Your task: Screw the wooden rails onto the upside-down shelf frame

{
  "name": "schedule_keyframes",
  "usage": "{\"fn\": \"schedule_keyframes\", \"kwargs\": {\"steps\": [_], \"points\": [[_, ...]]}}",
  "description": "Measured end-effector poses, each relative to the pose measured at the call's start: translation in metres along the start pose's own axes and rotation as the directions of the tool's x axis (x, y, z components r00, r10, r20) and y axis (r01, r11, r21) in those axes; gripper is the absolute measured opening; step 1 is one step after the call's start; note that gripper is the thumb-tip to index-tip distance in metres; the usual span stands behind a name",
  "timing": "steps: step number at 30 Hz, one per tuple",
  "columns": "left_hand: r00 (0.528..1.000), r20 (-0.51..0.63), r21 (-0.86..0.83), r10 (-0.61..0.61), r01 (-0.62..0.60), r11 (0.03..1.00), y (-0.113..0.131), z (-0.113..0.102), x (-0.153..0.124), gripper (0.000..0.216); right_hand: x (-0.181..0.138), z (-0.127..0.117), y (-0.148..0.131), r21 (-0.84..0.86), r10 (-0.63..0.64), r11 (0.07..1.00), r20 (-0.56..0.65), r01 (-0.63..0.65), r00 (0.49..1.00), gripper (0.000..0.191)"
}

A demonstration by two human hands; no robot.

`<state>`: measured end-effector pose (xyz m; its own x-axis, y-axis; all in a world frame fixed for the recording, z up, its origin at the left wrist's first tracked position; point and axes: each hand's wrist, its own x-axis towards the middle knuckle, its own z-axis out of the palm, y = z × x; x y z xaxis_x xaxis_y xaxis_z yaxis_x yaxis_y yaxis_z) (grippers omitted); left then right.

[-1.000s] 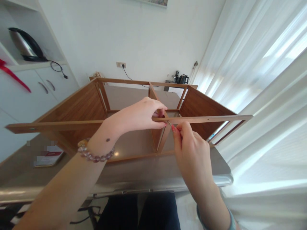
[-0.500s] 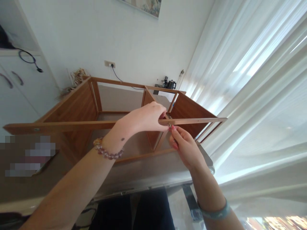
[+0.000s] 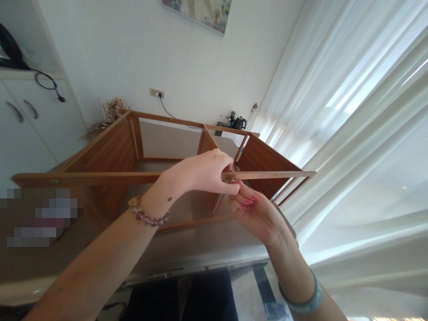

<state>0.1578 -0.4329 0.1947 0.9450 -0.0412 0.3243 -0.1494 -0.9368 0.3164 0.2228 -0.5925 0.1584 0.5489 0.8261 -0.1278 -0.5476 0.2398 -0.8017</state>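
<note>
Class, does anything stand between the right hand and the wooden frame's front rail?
Nothing visible blocks the right hand from the front rail, though the left hand, thumb below the rail, partly overlaps it in view.

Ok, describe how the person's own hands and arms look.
The left hand is ungloved, with a bracelet of translucent purplish beads and a gold-toned part at its wrist. The right hand is ungloved too, with pinkish-red nails and a pale blue-green bangle. No sleeves are visible.
</note>
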Motion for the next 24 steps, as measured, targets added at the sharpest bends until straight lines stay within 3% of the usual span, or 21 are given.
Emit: {"fn": "schedule_keyframes", "kwargs": {"steps": [5, 9, 16, 24], "points": [[0.999, 0.033, 0.016, -0.017, 0.017, 1.000, 0.003, -0.003, -0.001, 0.060, 0.004, -0.002, 0.009, -0.028, -0.030, 0.999, -0.018, 0.029, 0.999, 0.020], [0.999, 0.045, 0.035, -0.028, 0.026, 0.999, 0.006, 0.000, 0.000, 0.065, 0.010, -0.002, 0.016, 0.001, -0.066, 0.998, -0.015, 0.066, 0.998, 0.021], [0.999, 0.017, 0.088, -0.032, 0.030, 0.996, 0.012, 0.004, 0.001, 0.067, 0.012, -0.001, 0.015, 0.344, 0.178, 0.929, -0.091, -0.137, 0.980, 0.023], [0.998, 0.015, 0.114, -0.065, 0.062, 0.991, 0.011, 0.005, 0.002, 0.068, 0.017, -0.013, 0.021, 0.211, 0.067, 0.976, -0.038, -0.058, 0.997, 0.013]]}}
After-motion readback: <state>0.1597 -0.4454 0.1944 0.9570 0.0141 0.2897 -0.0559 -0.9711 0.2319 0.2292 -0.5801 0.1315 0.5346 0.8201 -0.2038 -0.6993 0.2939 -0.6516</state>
